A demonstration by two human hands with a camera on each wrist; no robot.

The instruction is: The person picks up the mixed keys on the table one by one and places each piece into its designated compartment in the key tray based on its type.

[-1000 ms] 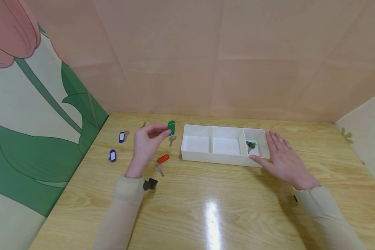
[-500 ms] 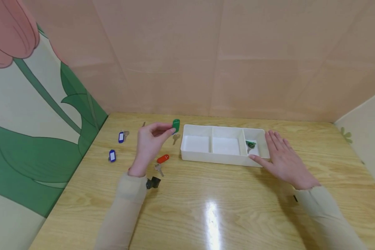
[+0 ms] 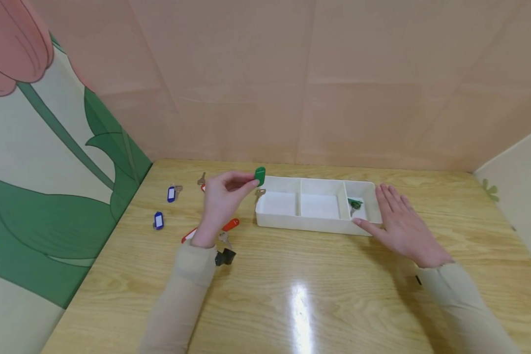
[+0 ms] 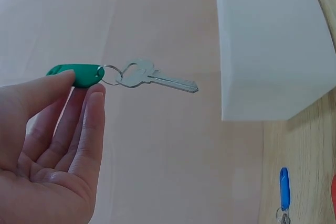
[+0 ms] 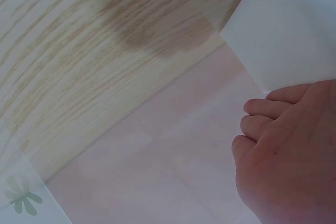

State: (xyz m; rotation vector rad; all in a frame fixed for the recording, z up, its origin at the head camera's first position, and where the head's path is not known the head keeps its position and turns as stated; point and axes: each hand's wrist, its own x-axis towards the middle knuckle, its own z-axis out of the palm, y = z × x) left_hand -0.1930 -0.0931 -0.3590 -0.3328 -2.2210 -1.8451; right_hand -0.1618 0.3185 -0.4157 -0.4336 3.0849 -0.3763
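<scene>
My left hand [image 3: 222, 202] pinches a green key tag [image 3: 260, 175] between thumb and fingers, at the left end of a white three-part box [image 3: 301, 222]. From the tag's ring hangs a silver key [image 4: 139, 73], pointing toward the box wall in the left wrist view. At the box's right end rests my right hand [image 3: 400, 231], fingers straight along the outer side and thumb at the front rim. Another green key tag [image 3: 355, 202] with its key lies in the right compartment. The left and middle compartments hold nothing visible.
Left on the wooden table [image 3: 327, 295] lie two blue key tags [image 3: 171, 193], one above the other. Red key tags [image 3: 231, 224] and loose-lying keys [image 3: 224, 239] are near my left wrist, partly covered by it. A wall [image 3: 265, 83] stands behind the box.
My left hand has moved right with the green key tag, from beside the box to its left end, and the key now overlaps the box in view. My right hand stays put.
</scene>
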